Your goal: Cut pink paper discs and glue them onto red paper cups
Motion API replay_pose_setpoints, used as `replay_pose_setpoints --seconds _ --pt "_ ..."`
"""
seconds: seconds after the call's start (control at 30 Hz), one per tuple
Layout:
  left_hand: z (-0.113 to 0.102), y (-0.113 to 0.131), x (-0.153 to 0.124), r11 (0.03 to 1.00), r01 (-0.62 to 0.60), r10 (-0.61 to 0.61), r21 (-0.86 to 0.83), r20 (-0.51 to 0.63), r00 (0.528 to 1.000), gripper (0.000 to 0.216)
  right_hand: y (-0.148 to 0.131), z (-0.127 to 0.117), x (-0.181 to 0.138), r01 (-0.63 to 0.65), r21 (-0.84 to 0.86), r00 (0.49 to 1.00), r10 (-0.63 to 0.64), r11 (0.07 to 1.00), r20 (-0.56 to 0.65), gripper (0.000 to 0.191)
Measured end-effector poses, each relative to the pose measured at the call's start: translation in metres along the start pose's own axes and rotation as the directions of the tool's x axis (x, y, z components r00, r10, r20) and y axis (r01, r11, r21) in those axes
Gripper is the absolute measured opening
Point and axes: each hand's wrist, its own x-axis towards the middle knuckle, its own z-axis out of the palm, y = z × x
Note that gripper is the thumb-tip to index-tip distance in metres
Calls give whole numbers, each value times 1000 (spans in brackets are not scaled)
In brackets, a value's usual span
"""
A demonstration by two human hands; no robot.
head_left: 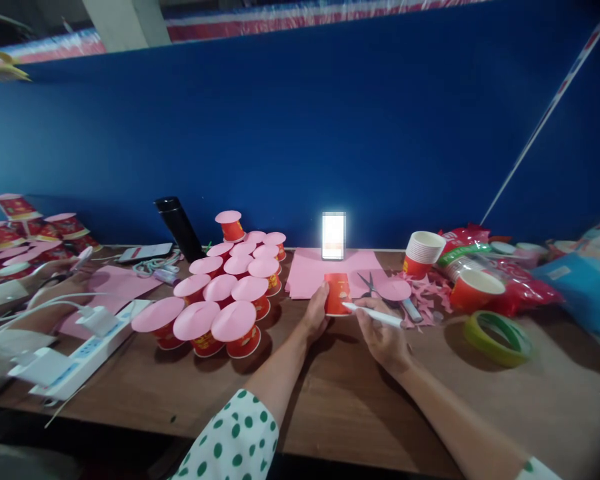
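My left hand is wrapped round a red paper cup that stands upside down on a sheet of pink paper. My right hand grips a white pen, its tip close to the cup's lower right edge. Just right of the cup lie scissors and a cut pink paper disc.
Several red cups capped with pink discs are stacked to the left. A lit phone leans on the blue wall. A stack of cups, red bags, a green tape roll, a black flask and a white power strip surround the wooden table.
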Motion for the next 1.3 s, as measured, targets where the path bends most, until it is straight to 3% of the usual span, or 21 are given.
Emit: replay_pose_setpoints --seconds 1.3 --pt "6 2 -3 1000 -17 16 -12 -31 999 39 4 3 -3 16 -17 1000 -16 1000 15 12"
